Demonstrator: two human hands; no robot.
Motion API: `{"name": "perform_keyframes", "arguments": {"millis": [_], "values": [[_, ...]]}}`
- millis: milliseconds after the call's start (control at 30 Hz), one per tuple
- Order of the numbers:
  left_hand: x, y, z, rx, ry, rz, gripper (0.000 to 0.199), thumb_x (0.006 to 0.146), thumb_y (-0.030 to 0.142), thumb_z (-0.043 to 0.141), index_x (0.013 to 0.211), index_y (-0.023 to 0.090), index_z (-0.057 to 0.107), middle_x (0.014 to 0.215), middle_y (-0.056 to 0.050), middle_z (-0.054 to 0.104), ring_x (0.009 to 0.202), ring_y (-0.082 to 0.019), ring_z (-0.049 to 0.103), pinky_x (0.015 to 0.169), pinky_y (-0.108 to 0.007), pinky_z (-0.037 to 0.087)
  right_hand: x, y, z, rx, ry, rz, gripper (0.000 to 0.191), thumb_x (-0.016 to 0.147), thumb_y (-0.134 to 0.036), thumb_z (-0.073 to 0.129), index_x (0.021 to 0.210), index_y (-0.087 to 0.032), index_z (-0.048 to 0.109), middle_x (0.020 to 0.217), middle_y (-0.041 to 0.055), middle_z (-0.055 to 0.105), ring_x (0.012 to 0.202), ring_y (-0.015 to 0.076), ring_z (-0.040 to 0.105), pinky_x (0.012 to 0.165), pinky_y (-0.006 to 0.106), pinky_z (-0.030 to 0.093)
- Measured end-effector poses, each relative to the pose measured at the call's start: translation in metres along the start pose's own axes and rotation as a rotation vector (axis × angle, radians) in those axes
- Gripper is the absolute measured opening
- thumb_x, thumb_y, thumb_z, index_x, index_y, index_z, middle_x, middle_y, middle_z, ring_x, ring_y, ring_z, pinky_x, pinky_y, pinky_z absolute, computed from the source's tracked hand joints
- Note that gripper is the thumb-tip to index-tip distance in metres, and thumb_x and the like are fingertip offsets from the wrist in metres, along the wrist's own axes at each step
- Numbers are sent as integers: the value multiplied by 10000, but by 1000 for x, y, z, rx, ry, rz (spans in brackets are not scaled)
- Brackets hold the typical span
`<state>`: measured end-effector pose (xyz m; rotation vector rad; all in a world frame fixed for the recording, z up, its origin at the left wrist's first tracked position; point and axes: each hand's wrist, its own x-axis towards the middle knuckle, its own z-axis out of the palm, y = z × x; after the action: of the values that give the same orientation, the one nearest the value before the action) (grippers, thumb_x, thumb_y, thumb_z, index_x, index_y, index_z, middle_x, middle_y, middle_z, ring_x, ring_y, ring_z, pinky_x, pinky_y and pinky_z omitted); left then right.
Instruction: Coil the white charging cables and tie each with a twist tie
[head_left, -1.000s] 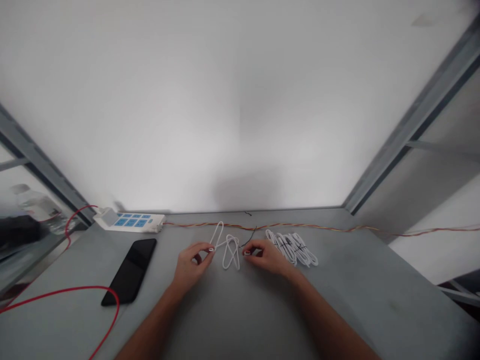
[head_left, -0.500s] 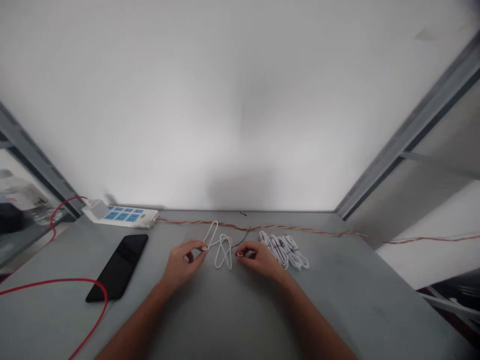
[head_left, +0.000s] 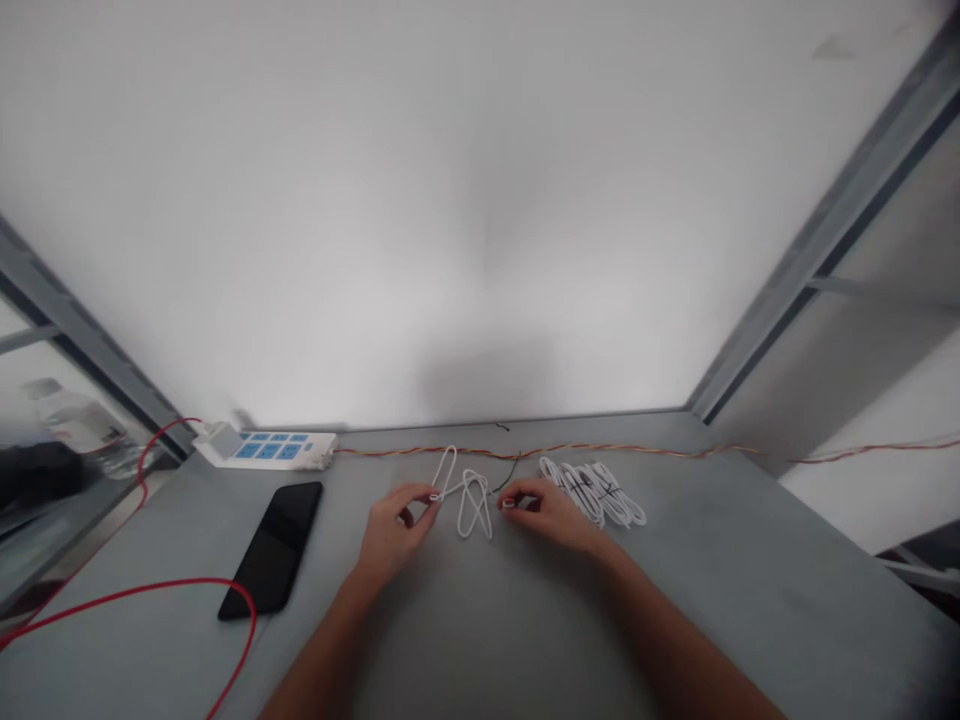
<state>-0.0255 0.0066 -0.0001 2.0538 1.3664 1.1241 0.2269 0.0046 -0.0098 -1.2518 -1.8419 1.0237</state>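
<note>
My left hand (head_left: 394,532) pinches a looped white cable (head_left: 466,512) between thumb and forefinger at the point where its loops cross. My right hand (head_left: 551,515) is just to the right of the loops, with thumb and forefinger closed together. A thin dark wire (head_left: 506,482) runs close above those fingertips, and I cannot tell whether they hold it. Beyond my right hand lies a bundle of coiled white cables (head_left: 592,493) crossed by dark ties.
A white power strip (head_left: 281,450) with blue sockets and a black phone (head_left: 271,550) lie on the grey table (head_left: 720,570) to the left. A red cable (head_left: 150,595) curves around the phone. A twisted orange wire (head_left: 600,451) runs along the far edge.
The whole view has swung left and back, so everything sits further right in the picture. My hands stay at the white loops, with only slight shifts in the cable.
</note>
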Motion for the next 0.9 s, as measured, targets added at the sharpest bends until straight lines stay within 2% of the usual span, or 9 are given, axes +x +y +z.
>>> {"name": "perform_keyframes", "arguments": {"millis": [133,200,300,400,500,567,667,800,900], "values": [[1,-2,2,88,4,-113,212,797,354,533,918,218,642,862,-7,691,550,-98,552,552,-216,439,1,-1,3,-41,-6,-26,192,765,-293,549,865,-187,673,860,34,675,722,163,582,621,249,442],[2,-6,2,124,-28,-138,233,815,371,506,933,214,631,841,-4,689,531,-100,537,585,-227,436,3,0,6,-98,-1,-32,215,797,-319,515,866,-187,671,843,39,677,735,176,589,635,261,443],[3,-11,3,153,-65,-130,284,858,404,427,884,199,621,825,-23,683,604,-130,570,631,-243,427,7,3,12,-232,82,-21,262,842,-359,454,815,-183,647,834,59,671,774,199,597,669,286,438],[4,-13,2,160,-43,-160,344,902,399,320,859,192,591,812,-43,669,693,-160,602,689,-264,422,10,4,16,-321,188,22,297,884,-364,368,807,-184,592,872,86,661,834,212,600,725,307,430],[5,-12,2,208,-31,-230,351,919,350,258,896,184,566,841,-68,664,780,-186,617,734,-292,416,9,3,19,-350,207,79,311,909,-366,293,873,-179,538,877,99,648,830,212,604,740,317,423],[4,-12,4,279,-59,-247,323,906,370,297,876,175,552,840,-80,652,793,-200,607,727,-302,412,7,2,21,-379,182,105,290,874,-427,381,917,-171,510,898,104,638,825,222,601,720,318,422],[1,-13,8,364,-123,-210,278,826,438,455,841,172,532,823,-70,618,775,-205,580,703,-299,404,4,1,27,-422,151,125,355,750,-471,577,919,-171,486,918,98,625,833,235,587,708,316,417],[-1,-15,12,389,-198,-219,232,747,374,560,853,173,514,823,-46,581,736,-183,546,675,-283,392,3,-1,33,-423,93,169,325,690,-403,651,848,-193,461,834,55,618,756,211,578,650,296,402],[-1,-14,11,366,-203,-250,200,717,328,579,820,178,495,795,-24,557,701,-167,522,661,-276,384,3,-2,34,-436,66,182,296,676,-351,663,816,-201,450,804,45,614,737,210,575,627,292,392]]}}
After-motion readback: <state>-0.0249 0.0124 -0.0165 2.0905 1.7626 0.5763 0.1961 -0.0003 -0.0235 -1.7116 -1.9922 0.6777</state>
